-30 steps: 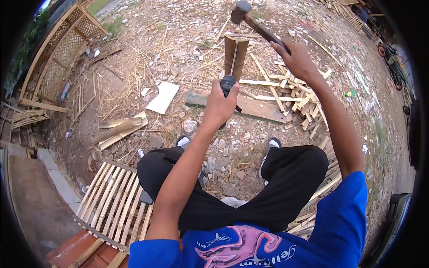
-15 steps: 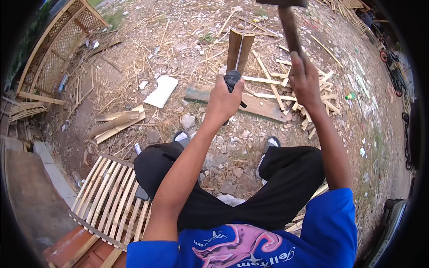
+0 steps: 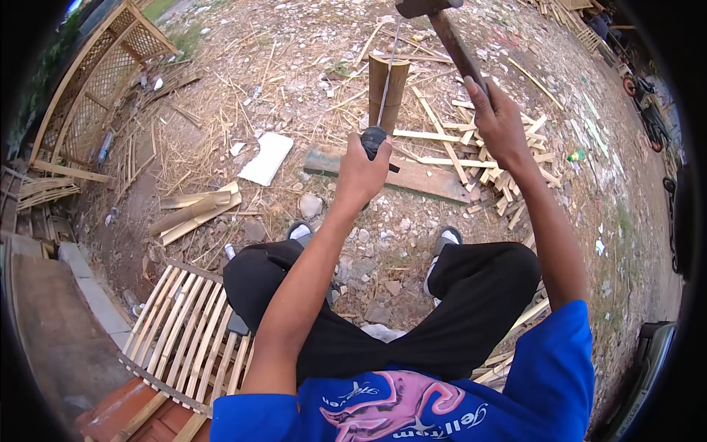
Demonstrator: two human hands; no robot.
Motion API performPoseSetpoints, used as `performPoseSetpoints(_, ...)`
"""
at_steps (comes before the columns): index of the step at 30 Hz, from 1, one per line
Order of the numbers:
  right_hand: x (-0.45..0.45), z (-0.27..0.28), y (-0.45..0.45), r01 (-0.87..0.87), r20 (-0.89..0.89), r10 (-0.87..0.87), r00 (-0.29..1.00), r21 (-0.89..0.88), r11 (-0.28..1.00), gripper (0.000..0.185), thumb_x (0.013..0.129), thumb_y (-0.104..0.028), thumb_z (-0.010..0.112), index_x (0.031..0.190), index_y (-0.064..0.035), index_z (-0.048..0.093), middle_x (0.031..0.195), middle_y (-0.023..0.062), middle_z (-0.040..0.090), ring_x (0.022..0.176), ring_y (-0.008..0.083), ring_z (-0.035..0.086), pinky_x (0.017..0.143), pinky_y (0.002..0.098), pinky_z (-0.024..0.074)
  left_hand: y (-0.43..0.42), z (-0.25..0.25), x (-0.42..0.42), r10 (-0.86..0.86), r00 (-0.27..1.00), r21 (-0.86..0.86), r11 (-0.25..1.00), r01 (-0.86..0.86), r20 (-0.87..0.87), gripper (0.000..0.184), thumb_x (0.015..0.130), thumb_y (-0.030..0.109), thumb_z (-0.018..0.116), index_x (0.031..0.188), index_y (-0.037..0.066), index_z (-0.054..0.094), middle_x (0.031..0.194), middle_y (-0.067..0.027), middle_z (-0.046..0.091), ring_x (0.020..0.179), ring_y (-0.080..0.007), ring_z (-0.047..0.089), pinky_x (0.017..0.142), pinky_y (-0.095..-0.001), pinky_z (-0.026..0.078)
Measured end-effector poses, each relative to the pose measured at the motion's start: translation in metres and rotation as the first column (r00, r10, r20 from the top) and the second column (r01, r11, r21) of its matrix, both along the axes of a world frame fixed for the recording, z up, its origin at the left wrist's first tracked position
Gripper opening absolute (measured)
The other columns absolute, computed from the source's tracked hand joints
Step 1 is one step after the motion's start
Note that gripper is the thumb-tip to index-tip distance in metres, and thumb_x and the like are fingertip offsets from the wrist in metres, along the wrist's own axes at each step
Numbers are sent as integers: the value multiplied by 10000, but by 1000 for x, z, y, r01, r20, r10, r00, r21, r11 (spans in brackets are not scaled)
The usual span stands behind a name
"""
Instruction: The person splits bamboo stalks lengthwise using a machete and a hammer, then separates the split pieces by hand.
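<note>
Outdoor yard, daylight. Ground (image 3: 618, 243) is dirt and stones, littered with straw and scraps; some grass. Lattice frame (image 3: 94, 92) upright at far left, greenery (image 3: 31, 103) behind. Slatted rack (image 3: 183, 335) lower left, over reddish panelled wood (image 3: 110, 409); grey slabs (image 3: 92, 287) alongside. Wheeled vehicle (image 3: 649, 118), partly shadowed, far right edge.

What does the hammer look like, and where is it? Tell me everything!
The hammer has a dark, blunt head that looks like metal, partly cut off by the picture's top edge. Its long brown handle looks wooden and slants down to the right hand, which grips its lower part. The head is up near the tip of the long, thin blade; I can't tell if they touch.
</note>
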State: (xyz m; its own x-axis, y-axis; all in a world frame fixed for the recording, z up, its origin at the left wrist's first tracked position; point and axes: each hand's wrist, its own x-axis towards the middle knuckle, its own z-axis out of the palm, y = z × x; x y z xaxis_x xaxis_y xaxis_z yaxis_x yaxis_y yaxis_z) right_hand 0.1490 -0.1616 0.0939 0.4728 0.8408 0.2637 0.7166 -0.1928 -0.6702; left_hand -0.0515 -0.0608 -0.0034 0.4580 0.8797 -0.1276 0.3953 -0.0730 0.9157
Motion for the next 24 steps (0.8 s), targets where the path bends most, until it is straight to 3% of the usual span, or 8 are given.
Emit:
performPoseSetpoints(4, 3, -66, -6, -35, 169, 78, 983, -246, 969, 498, 991, -490, 484, 988, 0, 577, 701, 234, 600, 656, 392, 602, 655, 494, 446, 1, -12, 2, -6, 1000, 49, 999, 5, 22, 496, 898, 416, 629, 1049, -33, 484, 865, -278, 656, 801, -422, 670, 720, -483, 498)
performPoseSetpoints(8, -3, -35, -5, -42, 99, 68, 993, -243, 969, 506, 985, -502, 494, 1021, -7, 593, 710, 222, 605, 657, 381, 598, 644, 474, 443, 3, -15, -2, 0, 999, 58, 998, -3, 49, 497, 895, 414, 633, 1052, -33, 483, 865, -284, 656, 798, -426, 670, 721, -481, 499)
performPoseSetpoints(12, -14, 8, -6, -40, 28, 40, 999, 3, 999, 541, 997, -528, 480, 1005, -4, 614, 597, 36, 478, 557, 130, 451, 516, 345, 375, 3, -9, -2, 1, 999, 29, 1000, -3, 52, 498, 895, 408, 635, 1056, -39, 486, 861, -286, 656, 800, -421, 673, 711, -478, 500)
performPoseSetpoints(15, -21, -12, -3, -59, -191, 104, 976, 229, 972, 528, 1005, -517, 474, 1019, -10, 622, 597, -40, 418, 555, 79, 424, 505, 290, 363, 2, -5, -3, -8, 1000, -23, 1000, 8, -11, 494, 911, 433, 632, 1027, -33, 520, 841, -147, 604, 748, -226, 600, 692, -371, 483)
performPoseSetpoints(18, -9, -63, -6, -71, 193, 128, 973, -277, 958, 486, 989, -479, 504, 986, -4, 605, 622, 150, 567, 589, 309, 576, 583, 436, 436, 1, -14, -1, -30, 999, -71, 997, 31, 13, 506, 899, 405, 634, 1075, -46, 490, 863, -279, 659, 803, -413, 676, 699, -473, 502)
performPoseSetpoints(19, -12, -61, -12, -57, 142, 107, 984, -322, 945, 487, 983, -478, 507, 978, -1, 603, 653, 194, 580, 631, 358, 588, 610, 463, 438, -2, -10, 0, -14, 1000, -63, 998, 14, 11, 498, 901, 406, 633, 1064, -42, 490, 870, -280, 659, 814, -422, 674, 711, -471, 503)
performPoseSetpoints(22, -20, -52, -11, -55, 79, 84, 993, -315, 948, 517, 981, -501, 496, 948, 4, 601, 673, 201, 592, 639, 362, 593, 626, 467, 436, -1, -15, -1, -36, 999, -9, 999, 35, -41, 497, 905, 443, 632, 1023, -27, 522, 843, -148, 608, 728, -233, 618, 671, -360, 487)
performPoseSetpoints(24, -18, -36, -8, -62, 79, 81, 994, -220, 974, 532, 978, -514, 499, 947, 8, 597, 673, 190, 588, 614, 337, 578, 616, 457, 431, 2, -19, -2, -17, 1000, 45, 999, 18, -10, 499, 900, 453, 634, 1014, -22, 530, 843, -149, 606, 723, -225, 596, 684, -360, 480)
